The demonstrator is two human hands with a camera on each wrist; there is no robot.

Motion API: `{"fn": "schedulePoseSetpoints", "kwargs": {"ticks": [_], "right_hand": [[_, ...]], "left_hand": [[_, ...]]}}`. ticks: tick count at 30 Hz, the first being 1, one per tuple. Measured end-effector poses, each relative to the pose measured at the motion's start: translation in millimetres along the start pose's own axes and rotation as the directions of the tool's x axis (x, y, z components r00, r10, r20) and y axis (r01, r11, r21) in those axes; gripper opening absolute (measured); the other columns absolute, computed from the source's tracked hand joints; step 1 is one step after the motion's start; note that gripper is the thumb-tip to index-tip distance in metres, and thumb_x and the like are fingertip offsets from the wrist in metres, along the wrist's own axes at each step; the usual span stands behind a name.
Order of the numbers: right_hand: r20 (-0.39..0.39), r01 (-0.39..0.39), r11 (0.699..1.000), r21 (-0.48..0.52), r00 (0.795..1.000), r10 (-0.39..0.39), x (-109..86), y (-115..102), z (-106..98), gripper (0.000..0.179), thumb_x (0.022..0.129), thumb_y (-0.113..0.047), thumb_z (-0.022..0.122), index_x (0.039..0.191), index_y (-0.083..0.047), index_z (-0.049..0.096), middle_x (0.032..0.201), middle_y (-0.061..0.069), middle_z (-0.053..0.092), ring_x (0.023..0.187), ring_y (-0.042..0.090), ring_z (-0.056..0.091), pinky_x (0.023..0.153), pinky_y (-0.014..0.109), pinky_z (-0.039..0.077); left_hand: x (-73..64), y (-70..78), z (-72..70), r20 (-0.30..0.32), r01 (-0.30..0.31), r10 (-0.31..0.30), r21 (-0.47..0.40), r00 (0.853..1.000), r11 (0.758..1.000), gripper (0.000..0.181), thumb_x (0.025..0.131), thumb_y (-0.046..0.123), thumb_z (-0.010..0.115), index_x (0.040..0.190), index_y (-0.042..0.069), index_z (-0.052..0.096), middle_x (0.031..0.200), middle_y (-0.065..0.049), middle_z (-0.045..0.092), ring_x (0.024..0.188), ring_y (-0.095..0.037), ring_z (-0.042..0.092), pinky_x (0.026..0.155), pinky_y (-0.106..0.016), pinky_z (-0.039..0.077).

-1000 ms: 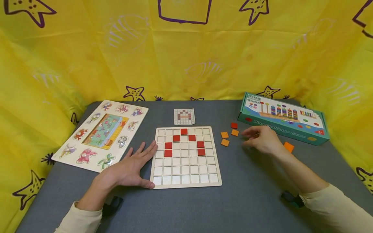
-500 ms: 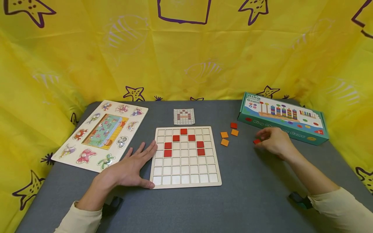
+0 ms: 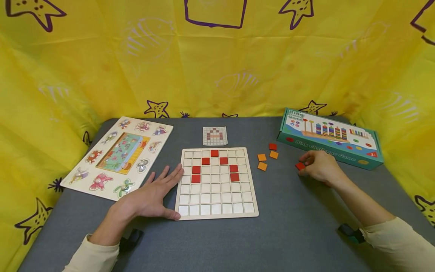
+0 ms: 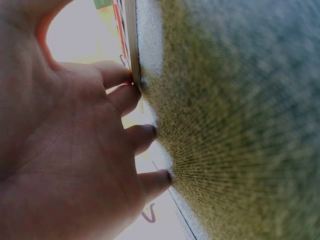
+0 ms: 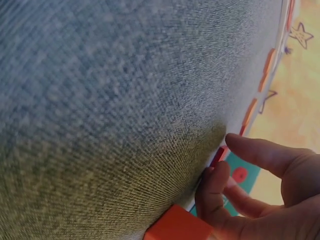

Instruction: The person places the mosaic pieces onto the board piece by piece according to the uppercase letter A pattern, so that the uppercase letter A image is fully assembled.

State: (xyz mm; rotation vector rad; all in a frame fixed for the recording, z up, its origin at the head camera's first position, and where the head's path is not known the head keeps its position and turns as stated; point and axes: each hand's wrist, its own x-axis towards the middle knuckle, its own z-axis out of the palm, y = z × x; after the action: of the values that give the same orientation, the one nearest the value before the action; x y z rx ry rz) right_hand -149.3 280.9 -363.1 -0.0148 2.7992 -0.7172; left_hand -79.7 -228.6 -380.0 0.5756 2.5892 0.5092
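My left hand [image 3: 153,198] rests with spread fingers along the left edge of a pale wooden grid board [image 3: 217,217]. Several red square tiles sit in cells of its upper half. To the right of the board, my right hand [image 3: 321,166] holds a small red tile [image 3: 300,166] between thumb and bent fingers, low at the tabletop. The right wrist view shows this red tile [image 5: 218,156] edge-on between the fingertips. An orange tile [image 5: 177,225] lies close below that hand; the head view hides it.
Three orange tiles [image 3: 262,166] and a loose red tile [image 3: 273,146] lie right of the board. Behind the board is a small pattern card [image 3: 215,142]. An animal puzzle [image 3: 112,181] lies at left, a green game box [image 3: 368,158] at back right. Yellow cloth [image 3: 217,56] surrounds the table.
My right hand has drawn back to the right, away from the loose tiles, and a red tile now shows at its fingertips. It covers the orange tile by the box. The left hand stays put.
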Motion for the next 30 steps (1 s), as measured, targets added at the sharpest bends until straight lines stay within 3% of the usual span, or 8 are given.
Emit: {"fn": "schedulePoseSetpoints", "kwargs": {"ticks": [12, 30], "right_hand": [[-0.004, 0.035, 0.999, 0.034, 0.999, -0.035, 2.2, 2.3, 3.2, 0.038, 0.081, -0.015, 0.083, 0.114, -0.001, 0.072, 0.099, 0.014, 0.072, 0.086, 0.026, 0.061, 0.068, 0.031, 0.047], [-0.001, 0.070, 0.995, 0.077, 0.998, -0.070, 3.0, 3.6, 3.7, 0.034, 0.081, -0.012, 0.081, 0.113, -0.003, 0.077, 0.102, 0.015, 0.075, 0.091, 0.028, 0.063, 0.073, 0.032, 0.047]], "left_hand": [[-0.7, -0.7, 0.0, -0.007, -0.006, 0.006, 0.003, 1.000, 1.000, 0.131, 0.073, 0.066, 0.086, 0.169, 0.016, 0.012, 0.177, -0.005, 0.004, 0.161, -0.045, 0.002, 0.122, -0.075, 0.002], [0.3, -0.3, -0.4, 0.005, 0.002, -0.002, -0.002, 1.000, 1.000, 0.131, 0.073, 0.065, 0.086, 0.169, 0.016, 0.012, 0.177, -0.005, 0.004, 0.161, -0.045, 0.001, 0.121, -0.075, 0.002]]}}
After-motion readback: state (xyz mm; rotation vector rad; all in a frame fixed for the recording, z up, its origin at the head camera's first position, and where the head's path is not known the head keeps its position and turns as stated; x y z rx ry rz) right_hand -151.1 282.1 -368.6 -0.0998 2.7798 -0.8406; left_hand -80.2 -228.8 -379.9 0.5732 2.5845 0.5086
